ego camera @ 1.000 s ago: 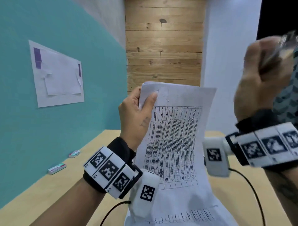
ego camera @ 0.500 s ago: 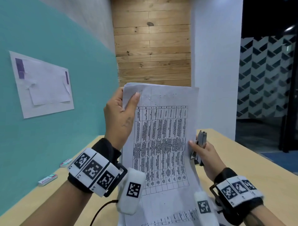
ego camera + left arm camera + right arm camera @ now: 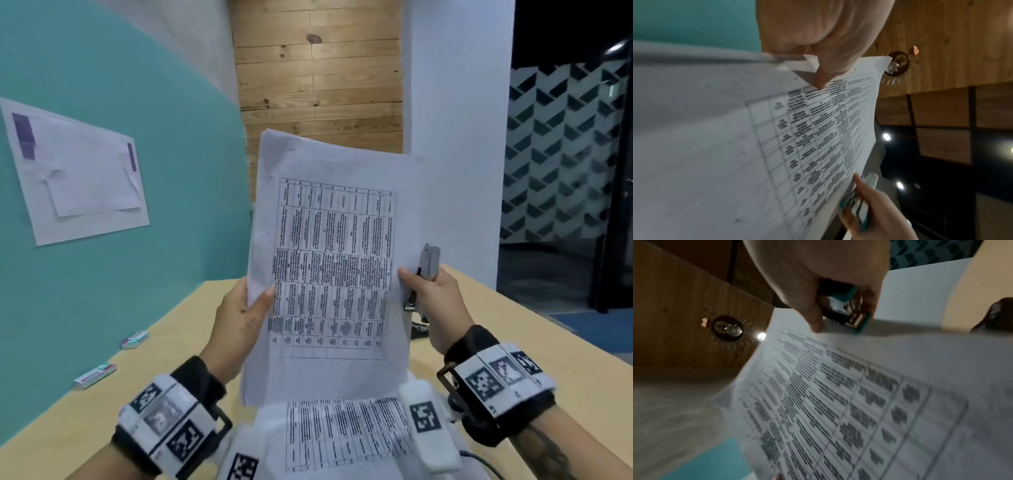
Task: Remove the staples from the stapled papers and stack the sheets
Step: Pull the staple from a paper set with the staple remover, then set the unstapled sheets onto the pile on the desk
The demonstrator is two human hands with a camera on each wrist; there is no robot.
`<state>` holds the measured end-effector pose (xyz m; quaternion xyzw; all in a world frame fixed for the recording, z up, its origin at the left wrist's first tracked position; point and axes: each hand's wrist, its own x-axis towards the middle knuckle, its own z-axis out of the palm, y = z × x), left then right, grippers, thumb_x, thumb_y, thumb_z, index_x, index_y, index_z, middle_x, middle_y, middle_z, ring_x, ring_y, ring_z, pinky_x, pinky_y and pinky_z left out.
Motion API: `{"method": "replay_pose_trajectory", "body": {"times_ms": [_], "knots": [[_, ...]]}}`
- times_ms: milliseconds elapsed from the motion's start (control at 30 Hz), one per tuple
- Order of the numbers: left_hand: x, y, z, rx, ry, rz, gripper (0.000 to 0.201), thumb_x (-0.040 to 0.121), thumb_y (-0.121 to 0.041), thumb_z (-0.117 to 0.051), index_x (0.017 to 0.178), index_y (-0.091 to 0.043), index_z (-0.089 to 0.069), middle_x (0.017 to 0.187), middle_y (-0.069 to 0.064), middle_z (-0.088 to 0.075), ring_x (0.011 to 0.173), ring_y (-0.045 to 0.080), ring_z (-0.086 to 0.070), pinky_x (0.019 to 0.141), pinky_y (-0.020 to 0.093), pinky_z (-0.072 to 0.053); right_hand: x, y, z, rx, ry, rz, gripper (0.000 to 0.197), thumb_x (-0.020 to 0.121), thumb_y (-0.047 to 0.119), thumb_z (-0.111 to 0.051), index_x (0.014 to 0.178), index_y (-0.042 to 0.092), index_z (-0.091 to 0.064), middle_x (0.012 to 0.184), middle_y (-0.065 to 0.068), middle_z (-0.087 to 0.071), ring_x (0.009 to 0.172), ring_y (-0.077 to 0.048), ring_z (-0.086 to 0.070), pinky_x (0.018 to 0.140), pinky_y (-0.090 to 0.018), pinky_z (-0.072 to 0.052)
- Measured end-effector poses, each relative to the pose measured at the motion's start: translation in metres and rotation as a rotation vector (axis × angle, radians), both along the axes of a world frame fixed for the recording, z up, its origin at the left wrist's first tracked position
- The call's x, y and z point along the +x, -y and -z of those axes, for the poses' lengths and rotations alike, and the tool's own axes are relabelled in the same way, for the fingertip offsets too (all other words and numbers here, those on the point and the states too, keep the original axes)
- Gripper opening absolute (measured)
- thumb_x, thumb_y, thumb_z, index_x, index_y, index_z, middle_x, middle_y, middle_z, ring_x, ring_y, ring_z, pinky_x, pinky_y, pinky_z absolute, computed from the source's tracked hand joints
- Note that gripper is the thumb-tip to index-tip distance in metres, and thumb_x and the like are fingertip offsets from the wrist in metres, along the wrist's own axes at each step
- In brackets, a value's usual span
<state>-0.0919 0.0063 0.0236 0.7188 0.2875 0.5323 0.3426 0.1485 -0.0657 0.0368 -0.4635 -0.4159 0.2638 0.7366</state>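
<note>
Both hands (image 3: 239,318) pinch papers (image 3: 329,260); stapler (image 3: 428,263) seemingly right.

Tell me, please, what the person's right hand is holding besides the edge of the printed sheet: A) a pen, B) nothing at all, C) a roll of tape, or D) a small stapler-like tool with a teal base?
D: the right hand pinches the sheet with its thumb while its fingers curl round a small metal stapler-like tool with a teal base, clearest in the right wrist view.
</note>
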Motion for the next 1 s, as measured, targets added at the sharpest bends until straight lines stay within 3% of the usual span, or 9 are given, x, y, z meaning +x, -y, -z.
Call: {"method": "replay_pose_trajectory", "body": {"times_ms": [133, 233, 367, 433, 567, 733, 867, 933, 1000], "knots": [[-0.043, -0.032, -0.007, -0.144, -0.042, -0.061, 0.031, 0.093, -0.012, -0.048, 0.122, 0.0, -0.052, 0.121, 0.016, -0.06, 0.105, 0.026, -0.057, 0.087, 0.035, -0.045, 0.0, -0.009, 0.0, -0.168, 0.216, -0.061, 0.005, 0.092, 0.007, -0.054, 0.089, 0.004, -0.053, 0.082, -0.01, -0.054, 0.078, -0.021, -0.053, 0.059, -0.019, -0.041], [-0.094, -0.056, -0.002, -0.301, -0.156, -0.198, 0.031, 0.093, -0.003, -0.047, 0.123, 0.005, -0.05, 0.118, 0.021, -0.06, 0.106, 0.029, -0.057, 0.094, 0.041, -0.042, 0.002, -0.01, 0.0, -0.396, 0.482, -0.183, 0.007, 0.091, 0.004, -0.055, 0.085, 0.005, -0.052, 0.082, -0.011, -0.055, 0.075, -0.025, -0.057, 0.062, -0.021, -0.045], [-0.155, -0.081, 0.019, -0.529, -0.461, -0.348, 0.02, 0.092, 0.01, -0.042, 0.109, 0.012, -0.05, 0.063, 0.008, -0.061, 0.043, 0.002, -0.057, 0.046, 0.01, -0.043, -0.017, -0.015, 0.006, -0.937, 1.323, -0.399, 0.018, 0.091, 0.024, -0.059, 0.1, 0.01, -0.053, 0.073, 0.002, -0.048, 0.058, -0.009, -0.044, 0.048, -0.017, -0.034], [-0.179, -0.095, 0.033, -0.605, -0.71, -0.448, 0.016, 0.092, 0.004, -0.046, 0.105, 0.012, -0.051, 0.065, 0.015, -0.059, 0.052, 0.01, -0.061, 0.046, 0.018, -0.044, -0.032, -0.021, 0.013, -1.051, 1.605, -0.465, 0.024, 0.089, 0.032, -0.061, 0.106, 0.015, -0.055, 0.069, 0.005, -0.044, 0.057, -0.008, -0.038, 0.054, -0.02, -0.031], [-0.219, -0.129, 0.068, -0.639, -1.177, -0.492, 0.04, 0.092, -0.02, -0.055, 0.127, -0.003, -0.044, 0.125, 0.022, -0.056, 0.113, 0.034, -0.056, 0.078, 0.03, -0.045, -0.05, -0.029, 0.023, -1.102, 1.771, -0.479, 0.029, 0.09, 0.031, -0.06, 0.07, 0.019, -0.043, 0.065, 0.004, -0.04, 0.055, -0.009, -0.035, 0.052, -0.02, -0.029], [-0.227, -0.127, 0.076, -0.694, -1.289, -0.555, 0.041, 0.088, -0.032, -0.061, 0.116, -0.003, -0.055, 0.105, 0.016, -0.064, 0.086, 0.027, -0.061, 0.065, 0.022, -0.041, -0.052, -0.035, 0.026, -1.093, 1.807, -0.491, 0.022, 0.088, 0.033, -0.061, 0.081, 0.015, -0.05, 0.067, 0.005, -0.043, 0.057, -0.008, -0.038, 0.053, -0.019, -0.031], [-0.203, -0.091, 0.048, -0.624, -1.412, -0.673, 0.037, 0.089, -0.038, -0.056, 0.103, -0.004, -0.059, 0.113, 0.011, -0.061, 0.09, 0.019, -0.059, 0.069, 0.02, -0.043, -0.051, -0.036, 0.029, -1.078, 1.786, -0.493, 0.022, 0.088, 0.034, -0.061, 0.088, 0.014, -0.052, 0.067, 0.006, -0.044, 0.058, -0.008, -0.039, 0.055, -0.02, -0.033], [-0.183, -0.072, 0.029, -0.529, -1.447, -0.679, 0.046, 0.091, -0.035, -0.054, 0.122, -0.002, -0.049, 0.128, 0.011, -0.054, 0.112, 0.021, -0.054, 0.088, 0.024, -0.043, -0.051, -0.035, 0.029, -1.076, 1.781, -0.496, 0.023, 0.088, 0.034, -0.061, 0.092, 0.013, -0.052, 0.068, 0.006, -0.045, 0.058, -0.008, -0.039, 0.055, -0.019, -0.034], [-0.156, -0.054, 0.01, -0.468, -1.397, -0.609, 0.052, 0.093, -0.034, -0.051, 0.133, -0.002, -0.041, 0.132, 0.012, -0.049, 0.119, 0.024, -0.048, 0.083, 0.025, -0.044, -0.051, -0.034, 0.027, -1.088, 1.781, -0.495, 0.024, 0.088, 0.034, -0.06, 0.084, 0.013, -0.05, 0.068, 0.006, -0.043, 0.058, -0.008, -0.038, 0.054, -0.018, -0.033]]}}
